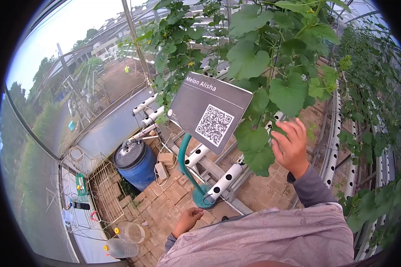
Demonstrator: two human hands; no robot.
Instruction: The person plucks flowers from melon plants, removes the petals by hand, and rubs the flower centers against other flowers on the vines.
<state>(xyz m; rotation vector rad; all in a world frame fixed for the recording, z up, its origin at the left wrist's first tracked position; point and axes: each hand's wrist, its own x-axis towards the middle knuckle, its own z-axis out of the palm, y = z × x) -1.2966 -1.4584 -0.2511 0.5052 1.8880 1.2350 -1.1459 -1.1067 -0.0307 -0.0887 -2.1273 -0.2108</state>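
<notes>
My right hand (293, 147) is raised beside the broad green melon leaves (256, 149), its fingers bent and apart from the thumb, with nothing seen in it. Down at my left side, my left hand (188, 221) hangs low over the brick floor with its fingers curled together and no object showing in them. Between and above the hands stands a dark sign (187, 104) reading "Melon Alisha" with a QR code, on a curved green post (182, 155). White pipes with round holes (225, 181) run beneath the leaves.
A blue barrel (140, 167) with a dark lid stands left of the sign, beside bricks (161, 171). A wire rack (104, 196) and clear bottles (122, 248) with yellow caps are at the lower left. More vines (370, 89) and pipes line the right side.
</notes>
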